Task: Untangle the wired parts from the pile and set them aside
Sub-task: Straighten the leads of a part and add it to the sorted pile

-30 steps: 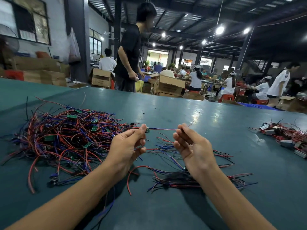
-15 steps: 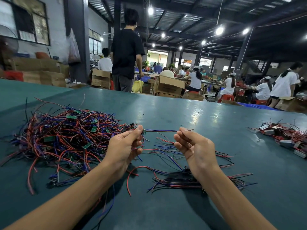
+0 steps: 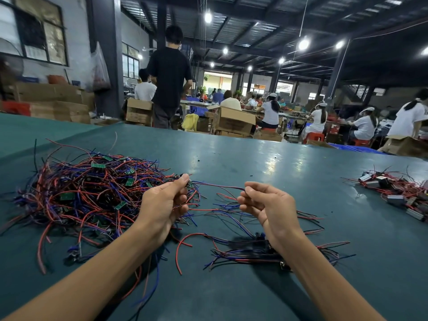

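A tangled pile of red, blue and black wires with small green circuit boards (image 3: 85,195) lies on the left of the green table (image 3: 266,163). My left hand (image 3: 164,205) pinches a small wired part at the pile's right edge. A blue-purple wire (image 3: 217,186) stretches from it to my right hand (image 3: 266,205), whose curled fingers pinch the wire's other end. Below and between my hands lies a smaller bundle of separated wired parts (image 3: 254,251).
At the table's right edge sits another heap of red wires with grey and black box parts (image 3: 398,193). Beyond the far edge a person in black (image 3: 170,77) stands with their back turned, among cardboard boxes (image 3: 234,121) and seated workers.
My hands have drawn slightly apart and the wire between them is pulled straighter. The person in black has turned and walked away from the table.
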